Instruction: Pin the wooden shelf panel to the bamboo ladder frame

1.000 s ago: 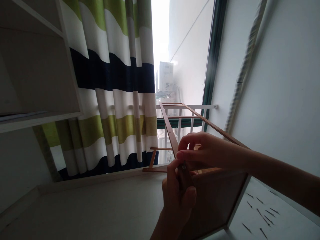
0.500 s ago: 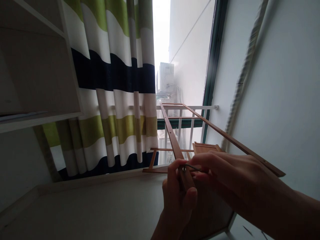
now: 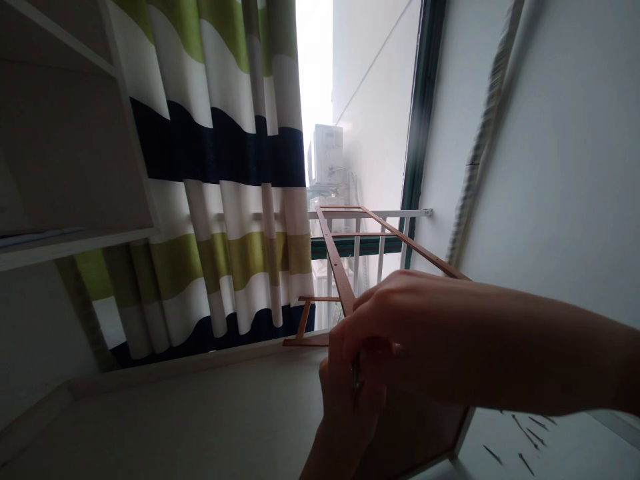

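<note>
Two bare hands, close together at lower centre, right over left.

Left hand (image 3: 345, 397): comes up from the bottom edge; fingers bent round, thumb opposite, nearly closed about the near end of a wooden frame.

Right hand (image 3: 400, 317): reaches in from the right side, back uppermost, fingers curled down over the left hand's fingertips. How far those fingers are parted, and whether they hold anything, is not discernible; the hand hides its own grasp.

One wooden frame (image 3: 339, 270), ladder-like: two long rails joined by crossbars at the far end. Its long axis runs from the hands forward toward the window, the left rail leading straight into the left-hand grip, which makes the left hand the nearer of the two; the right rail slants outward and passes behind the right hand.

One smaller wooden piece (image 3: 303, 322): just left of the frame, beyond the hands.

One brown panel (image 3: 415, 427): below the hands, partly covered by them.

Several dark, thin pieces (image 3: 525, 433), screw-like: scattered on a pale surface at lower right.

One striped curtain (image 3: 225, 153): green, white and navy, beyond at left.

One white railing (image 3: 420, 213): across the window, behind the frame.

One shelf unit (image 3: 75, 243): far left.
</note>
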{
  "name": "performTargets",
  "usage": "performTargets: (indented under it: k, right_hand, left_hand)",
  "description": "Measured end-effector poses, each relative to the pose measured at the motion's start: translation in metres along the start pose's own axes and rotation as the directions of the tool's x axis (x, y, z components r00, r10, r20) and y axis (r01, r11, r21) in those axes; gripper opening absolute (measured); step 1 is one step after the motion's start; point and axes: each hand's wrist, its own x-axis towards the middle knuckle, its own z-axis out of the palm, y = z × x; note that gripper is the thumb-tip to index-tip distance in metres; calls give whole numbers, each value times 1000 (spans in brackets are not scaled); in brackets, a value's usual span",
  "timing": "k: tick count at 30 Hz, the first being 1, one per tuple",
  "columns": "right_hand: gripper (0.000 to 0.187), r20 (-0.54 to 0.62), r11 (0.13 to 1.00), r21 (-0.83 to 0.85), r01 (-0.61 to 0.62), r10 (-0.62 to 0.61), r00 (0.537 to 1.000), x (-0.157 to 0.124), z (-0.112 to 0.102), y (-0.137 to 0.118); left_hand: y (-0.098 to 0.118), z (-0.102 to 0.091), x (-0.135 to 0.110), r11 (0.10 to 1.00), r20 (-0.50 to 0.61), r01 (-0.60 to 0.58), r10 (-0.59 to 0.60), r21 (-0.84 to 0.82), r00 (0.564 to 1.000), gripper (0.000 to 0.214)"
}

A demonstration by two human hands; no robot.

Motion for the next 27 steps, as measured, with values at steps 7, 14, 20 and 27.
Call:
performTargets:
  k: [7, 14, 20, 27]
  right_hand:
    - [10, -80, 991, 36, 127, -124, 989, 29, -2, 21]
    - [18, 14, 985, 170, -44, 42, 999, 42, 0, 35]
    - [25, 24, 930, 358, -89, 86, 996, 35, 7, 51]
    - [24, -80, 948, 302, -101, 131, 988, 10, 11, 60]
  left_hand:
    - [-8, 1, -2, 997, 19, -81, 81, -9, 996, 28]
    - [-8, 0, -4, 999, 56, -32, 33, -20, 998, 42]
    - [-6, 0, -3, 999, 54, -18, 20, -37, 998, 44]
    - [-7, 0, -4, 994, 75, 44, -36, -104, 997, 44]
